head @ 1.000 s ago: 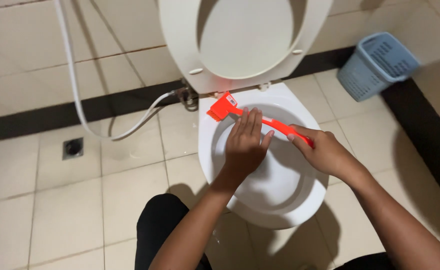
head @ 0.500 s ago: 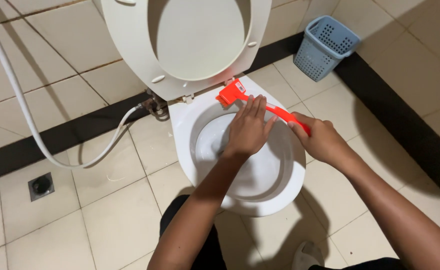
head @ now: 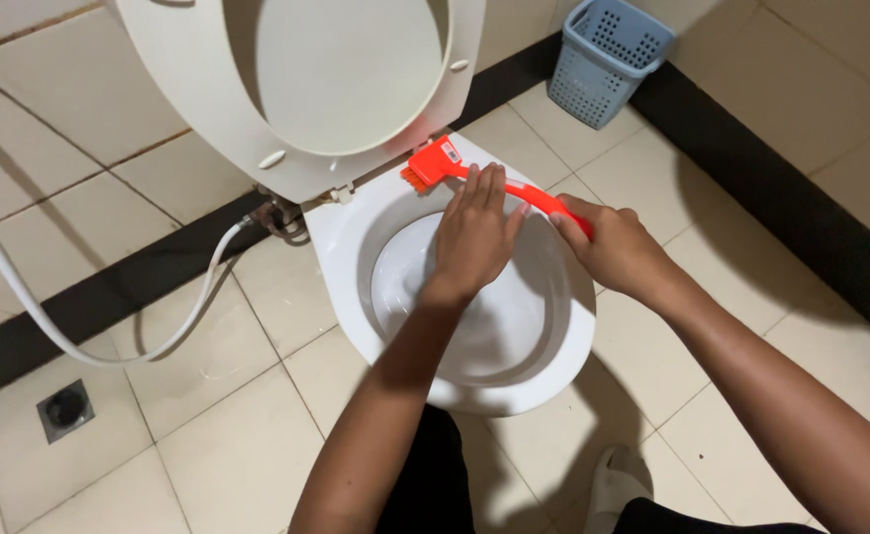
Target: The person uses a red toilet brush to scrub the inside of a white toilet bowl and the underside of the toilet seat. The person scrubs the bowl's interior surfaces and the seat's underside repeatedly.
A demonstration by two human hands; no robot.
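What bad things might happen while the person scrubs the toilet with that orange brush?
The raised seat and lid stand right above the orange brush, so a hard push might knock them down onto the left hand. The left hand lies flat on the handle and only the right hand has a grip, so the brush might slip into the toilet bowl. The bristles could flick dirty water upward.
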